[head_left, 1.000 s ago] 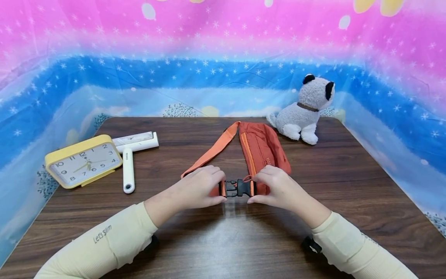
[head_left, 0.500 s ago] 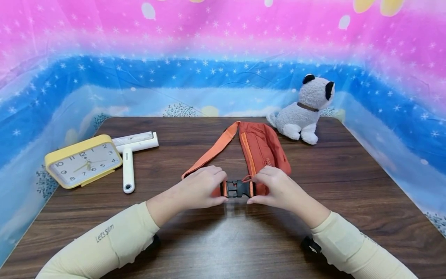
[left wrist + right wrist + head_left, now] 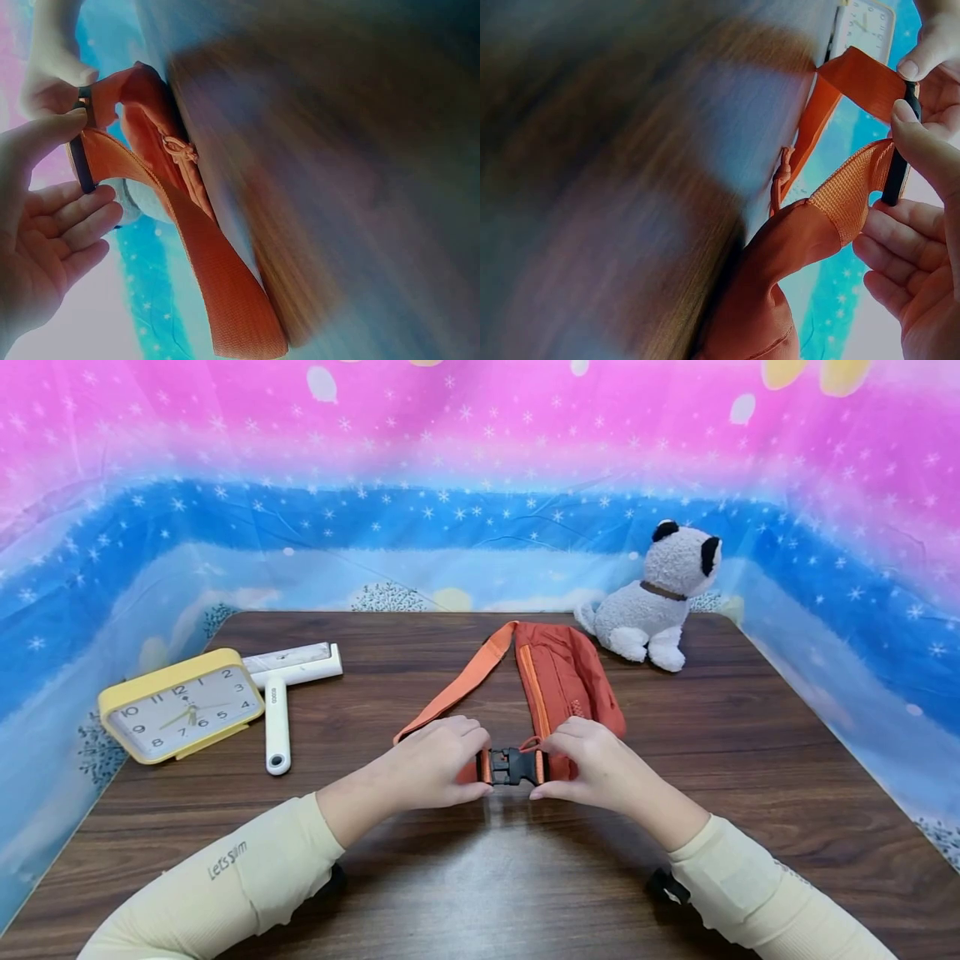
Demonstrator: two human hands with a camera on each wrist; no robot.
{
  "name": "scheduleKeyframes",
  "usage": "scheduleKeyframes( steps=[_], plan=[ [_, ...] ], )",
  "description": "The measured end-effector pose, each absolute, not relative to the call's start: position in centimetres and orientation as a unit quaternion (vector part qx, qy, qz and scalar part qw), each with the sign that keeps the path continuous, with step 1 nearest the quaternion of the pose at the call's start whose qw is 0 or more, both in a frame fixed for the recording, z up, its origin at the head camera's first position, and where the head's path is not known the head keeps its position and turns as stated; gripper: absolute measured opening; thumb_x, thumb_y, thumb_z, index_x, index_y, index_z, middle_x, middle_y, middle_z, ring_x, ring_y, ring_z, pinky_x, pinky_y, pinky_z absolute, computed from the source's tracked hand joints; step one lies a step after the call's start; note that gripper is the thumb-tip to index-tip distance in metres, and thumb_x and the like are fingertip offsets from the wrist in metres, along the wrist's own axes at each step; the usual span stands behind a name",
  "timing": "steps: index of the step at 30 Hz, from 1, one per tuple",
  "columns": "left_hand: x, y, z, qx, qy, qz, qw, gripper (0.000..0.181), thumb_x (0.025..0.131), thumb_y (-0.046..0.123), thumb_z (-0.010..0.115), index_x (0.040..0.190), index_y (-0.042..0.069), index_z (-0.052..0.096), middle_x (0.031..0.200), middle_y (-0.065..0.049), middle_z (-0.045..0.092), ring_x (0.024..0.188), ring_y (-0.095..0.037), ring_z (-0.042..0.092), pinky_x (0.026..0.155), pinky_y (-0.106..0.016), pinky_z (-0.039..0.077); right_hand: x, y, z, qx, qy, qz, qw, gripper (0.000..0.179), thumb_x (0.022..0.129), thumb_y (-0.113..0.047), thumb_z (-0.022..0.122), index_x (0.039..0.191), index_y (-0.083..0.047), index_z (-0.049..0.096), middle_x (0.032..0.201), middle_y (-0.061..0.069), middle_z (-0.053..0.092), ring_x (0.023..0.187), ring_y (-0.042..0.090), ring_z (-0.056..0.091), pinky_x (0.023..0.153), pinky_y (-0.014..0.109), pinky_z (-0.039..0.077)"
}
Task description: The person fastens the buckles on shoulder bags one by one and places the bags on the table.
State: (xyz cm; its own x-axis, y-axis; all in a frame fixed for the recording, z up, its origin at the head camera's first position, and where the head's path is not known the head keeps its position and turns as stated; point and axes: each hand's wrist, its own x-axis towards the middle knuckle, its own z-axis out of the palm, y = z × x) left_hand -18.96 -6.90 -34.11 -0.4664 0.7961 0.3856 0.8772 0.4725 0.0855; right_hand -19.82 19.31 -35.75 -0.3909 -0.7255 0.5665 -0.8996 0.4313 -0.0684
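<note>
Two bare hands were in view, one left hand (image 3: pixel 438 766) and one right hand (image 3: pixel 592 764), with two pale cream fabric sleeves (image 3: pixel 225 877). There were one rust-red fabric waist bag (image 3: pixel 558 677), one flat orange webbing strap (image 3: pixel 468 678) and one black plastic buckle (image 3: pixel 517 767) of two halves. The dark brown wood-grain table (image 3: pixel 750 752), also one, bore one yellow-framed rectangular clock (image 3: pixel 180 708), one white T-shaped plastic tool (image 3: pixel 277 718) and one whitish plush dog (image 3: pixel 648 614) with two black ears.

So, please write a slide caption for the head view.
Left hand and right hand hold the black buckle of a red-orange bag.
</note>
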Motion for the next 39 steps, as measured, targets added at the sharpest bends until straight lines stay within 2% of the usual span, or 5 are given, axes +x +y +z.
scheduleKeyframes(
  steps=[13, 24, 39],
  plan=[
    [-19.09, -6.88, -34.21, -0.507, -0.835, -0.142, 0.161, 0.037, 0.077, 0.031, 0.077, 0.095, 0.005, 0.059, 0.086, -0.001, 0.056, 0.076, -0.014, 0.051, 0.07, -0.029, 0.045, -19.89, 19.28, -35.85, 0.509, -0.804, 0.19, 0.241, 0.045, 0.068, -0.042, 0.082, 0.087, -0.005, 0.067, 0.079, 0.001, 0.059, 0.069, 0.012, 0.049, 0.061, 0.028, 0.042],
    [-19.05, -6.9, -34.21, -0.508, -0.835, -0.15, 0.149, 0.038, 0.078, 0.03, 0.077, 0.097, 0.003, 0.058, 0.088, -0.004, 0.056, 0.077, -0.015, 0.051, 0.07, -0.029, 0.045, -19.84, 19.09, -35.99, 0.505, -0.814, 0.182, 0.221, 0.043, 0.068, -0.039, 0.082, 0.088, -0.005, 0.064, 0.079, 0.001, 0.057, 0.072, 0.013, 0.048, 0.063, 0.028, 0.042],
    [-19.2, -6.82, -34.27, -0.516, -0.827, -0.152, 0.162, 0.039, 0.079, 0.03, 0.076, 0.098, 0.001, 0.058, 0.089, -0.005, 0.057, 0.078, -0.015, 0.051, 0.071, -0.029, 0.045, -19.78, 18.96, -35.92, 0.493, -0.826, 0.175, 0.21, 0.041, 0.07, -0.037, 0.082, 0.088, -0.005, 0.062, 0.079, 0.001, 0.055, 0.072, 0.012, 0.047, 0.064, 0.028, 0.042]
  ],
)
